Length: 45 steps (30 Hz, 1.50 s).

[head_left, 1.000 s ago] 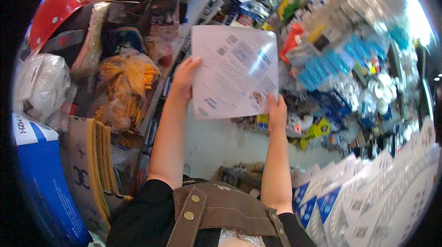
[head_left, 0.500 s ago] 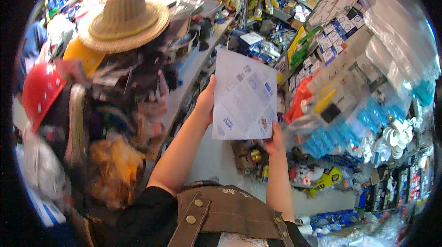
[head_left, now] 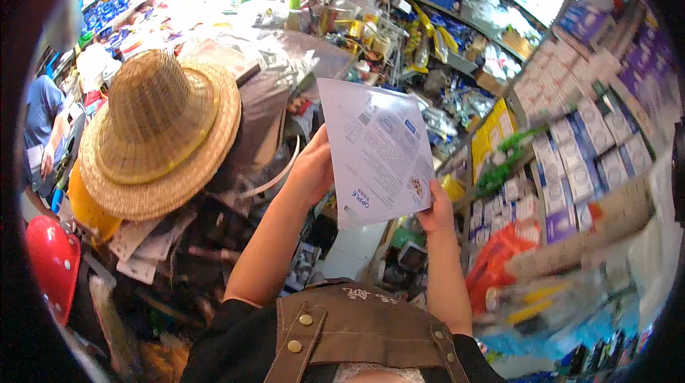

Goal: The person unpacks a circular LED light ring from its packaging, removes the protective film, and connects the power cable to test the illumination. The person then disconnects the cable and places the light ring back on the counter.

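Between my two hands is a flat white printed panel [head_left: 378, 162], with blue marks, small grey text and a little picture near one corner. Whether it is a thin box or a stiff sheet, I cannot tell. My left hand [head_left: 314, 167] grips its left edge, with the fingers partly hidden behind it. At the lower right corner my right hand [head_left: 437, 212] closes on the edge, thumb in front. The panel is tilted and held up in front of my chest, above the aisle floor.
To the left, a woven straw hat [head_left: 157, 133] tops a cluttered pile beside a red hard hat [head_left: 53, 265]. A person [head_left: 44, 119] in blue is at the far left. Shelves of white-and-blue boxes [head_left: 581, 162] and an orange-red bag [head_left: 499, 258] line the right.
My view has swung, so the straw hat sits lower and larger and the box shelf has shifted left and down. Both hands keep their hold on the panel, which is tilted slightly differently.
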### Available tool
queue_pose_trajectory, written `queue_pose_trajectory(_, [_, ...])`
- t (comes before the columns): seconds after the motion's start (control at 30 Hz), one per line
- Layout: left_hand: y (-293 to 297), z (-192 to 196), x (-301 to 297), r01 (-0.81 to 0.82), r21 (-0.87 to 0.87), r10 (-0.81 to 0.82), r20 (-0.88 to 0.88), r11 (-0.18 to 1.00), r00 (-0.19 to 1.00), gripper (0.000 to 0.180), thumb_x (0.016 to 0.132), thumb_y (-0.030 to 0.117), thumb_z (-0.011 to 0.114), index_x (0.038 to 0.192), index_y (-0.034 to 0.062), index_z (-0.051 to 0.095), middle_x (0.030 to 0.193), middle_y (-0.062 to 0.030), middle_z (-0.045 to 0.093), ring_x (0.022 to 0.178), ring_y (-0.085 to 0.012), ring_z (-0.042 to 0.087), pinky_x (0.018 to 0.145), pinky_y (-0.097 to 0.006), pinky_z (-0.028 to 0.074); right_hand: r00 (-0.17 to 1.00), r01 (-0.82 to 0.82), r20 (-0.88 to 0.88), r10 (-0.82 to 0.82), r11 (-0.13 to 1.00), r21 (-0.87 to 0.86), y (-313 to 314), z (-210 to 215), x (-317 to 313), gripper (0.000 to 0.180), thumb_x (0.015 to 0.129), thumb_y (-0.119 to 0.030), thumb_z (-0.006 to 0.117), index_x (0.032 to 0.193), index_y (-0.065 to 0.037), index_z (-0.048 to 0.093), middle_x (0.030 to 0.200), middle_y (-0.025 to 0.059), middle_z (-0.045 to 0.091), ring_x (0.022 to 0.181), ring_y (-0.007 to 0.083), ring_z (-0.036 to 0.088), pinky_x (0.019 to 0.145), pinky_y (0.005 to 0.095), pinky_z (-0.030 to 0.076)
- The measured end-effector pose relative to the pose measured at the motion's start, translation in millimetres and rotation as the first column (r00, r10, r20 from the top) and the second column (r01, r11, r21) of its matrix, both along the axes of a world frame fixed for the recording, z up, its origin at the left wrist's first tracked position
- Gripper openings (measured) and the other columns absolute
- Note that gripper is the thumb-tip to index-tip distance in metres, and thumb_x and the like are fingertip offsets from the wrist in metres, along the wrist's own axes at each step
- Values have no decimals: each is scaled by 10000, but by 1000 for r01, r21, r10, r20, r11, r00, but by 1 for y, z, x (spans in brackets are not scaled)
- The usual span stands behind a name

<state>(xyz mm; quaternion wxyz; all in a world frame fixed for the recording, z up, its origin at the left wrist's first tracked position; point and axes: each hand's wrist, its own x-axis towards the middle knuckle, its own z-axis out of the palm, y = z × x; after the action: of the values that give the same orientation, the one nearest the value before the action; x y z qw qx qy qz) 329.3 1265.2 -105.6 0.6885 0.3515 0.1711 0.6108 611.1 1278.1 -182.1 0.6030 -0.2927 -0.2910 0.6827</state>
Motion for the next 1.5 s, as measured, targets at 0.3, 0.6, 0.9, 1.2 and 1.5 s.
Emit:
queue_pose_trajectory(0.3, [86,6,-65,-424,-96,431,75,900,899,535,832,4,567,1319,89,363,1202,-92,512,1044,-218,549,848,-349,483,955,-252,-111,275,950,187,180,85,-85,420,931,-273,437,1247,4,445,1217,137,545,1109,267,531,945,405,416])
queue_pose_trajectory(0.6, [135,38,-91,-896,352,892,-442,271,96,799,769,1,614,1419,95,159,1325,-154,391,1184,-273,437,989,-393,364,830,-541,-39,557,819,193,323,77,-203,455,855,-61,454,1302,-53,369,1166,83,557,968,184,597,697,283,517])
queue_pose_trajectory(0.9, [261,46,-98,-183,786,315,-433,591,-845,326,730,39,531,1047,22,605,997,-188,614,910,-302,615,781,-372,493,602,-798,110,790,594,100,516,84,-276,377,851,-85,422,1220,-9,447,1086,99,603,926,192,617,795,314,505])
queue_pose_trajectory(1.2, [371,64,-99,-319,708,113,-490,630,-864,239,720,98,575,949,45,615,731,-125,586,729,-272,610,615,-367,496,511,-855,126,850,518,-32,568,54,-286,407,931,-315,420,1214,-25,452,1133,143,568,974,285,596,799,435,506])
queue_pose_trajectory(1.5, [399,29,-98,-227,792,180,-389,567,-904,250,691,117,592,922,31,627,796,-96,574,795,-234,573,644,-343,474,461,-887,-21,887,462,20,543,59,-248,417,949,-447,349,1247,-165,421,1192,123,533,1027,303,565,745,480,524])
